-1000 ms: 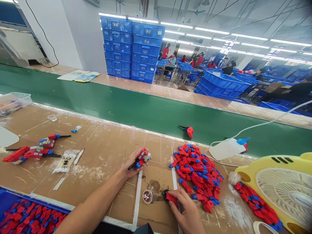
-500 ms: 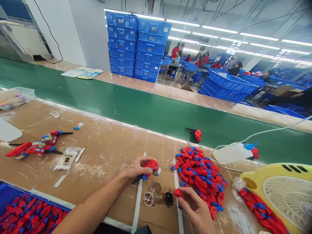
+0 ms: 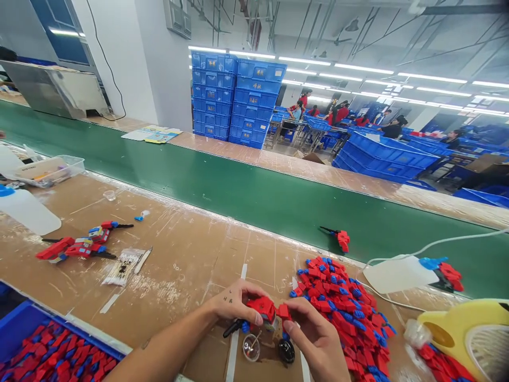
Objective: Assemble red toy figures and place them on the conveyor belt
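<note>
My left hand (image 3: 240, 302) is closed around a red toy figure body (image 3: 262, 306) with a black and blue part sticking out toward the lower left. In my right hand (image 3: 314, 334) a small red and blue toy piece (image 3: 283, 313) is pinched between thumb and fingers. The two parts are close together; whether they touch I cannot tell. Just below them sit a small clear cup (image 3: 251, 347) with a stick in it and a round black dish (image 3: 286, 350). To the right of my right hand lies a big pile of red and blue toy pieces (image 3: 345, 313).
A green conveyor belt (image 3: 199, 185) crosses beyond the cardboard-covered table, carrying a toy figure (image 3: 342, 240). Several assembled figures (image 3: 81, 245) and a bag of cotton swabs (image 3: 122, 268) lie left. A blue bin (image 3: 24, 318) stands lower left, a yellow fan (image 3: 449, 323) right.
My right hand has brought its small red piece leftward, up to the figure body in my left hand. The camera view has shifted, so the surroundings sit lower and further right.
</note>
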### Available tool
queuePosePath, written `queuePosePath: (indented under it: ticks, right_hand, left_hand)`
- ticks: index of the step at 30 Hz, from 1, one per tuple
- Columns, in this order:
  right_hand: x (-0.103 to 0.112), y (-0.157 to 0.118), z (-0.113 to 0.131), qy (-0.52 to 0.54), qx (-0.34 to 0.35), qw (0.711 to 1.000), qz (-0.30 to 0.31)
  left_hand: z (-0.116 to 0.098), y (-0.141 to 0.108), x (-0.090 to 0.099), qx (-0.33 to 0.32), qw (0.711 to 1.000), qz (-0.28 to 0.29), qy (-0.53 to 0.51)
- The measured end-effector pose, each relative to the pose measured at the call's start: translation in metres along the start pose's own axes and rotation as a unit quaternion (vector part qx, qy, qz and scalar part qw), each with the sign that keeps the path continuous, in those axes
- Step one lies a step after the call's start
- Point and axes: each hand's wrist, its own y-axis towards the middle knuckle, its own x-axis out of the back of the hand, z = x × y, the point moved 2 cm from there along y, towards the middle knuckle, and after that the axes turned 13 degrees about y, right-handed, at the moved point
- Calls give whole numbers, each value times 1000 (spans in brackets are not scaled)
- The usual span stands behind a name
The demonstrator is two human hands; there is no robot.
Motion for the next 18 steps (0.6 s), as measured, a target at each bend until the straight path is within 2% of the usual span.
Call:
queuePosePath:
  ticks: [4,7,10,12,14,16,18]
  right_hand:
    - [-9,5,6,-83,32,996,8]
    - [-14,3,12,-179,72,981,4]
    - [-10,4,15,-194,82,977,28]
    - [-3,8,15,-147,37,987,50]
    - [6,11,13,-78,-51,993,74]
    - [7,11,11,4,-149,982,115]
    - [0,10,7,31,-179,977,113]
  left_hand:
    - [-4,0,0,-2,1000,-2,3]
    - [-6,-1,1,4,1000,-3,28]
    - [-6,-3,1,8,999,-18,45]
    - [-5,-3,1,18,998,-32,55]
    - [-5,0,0,23,996,-29,84]
    - [-11,2,-3,-14,990,-31,139]
    - [-24,-2,-9,-85,977,-24,193]
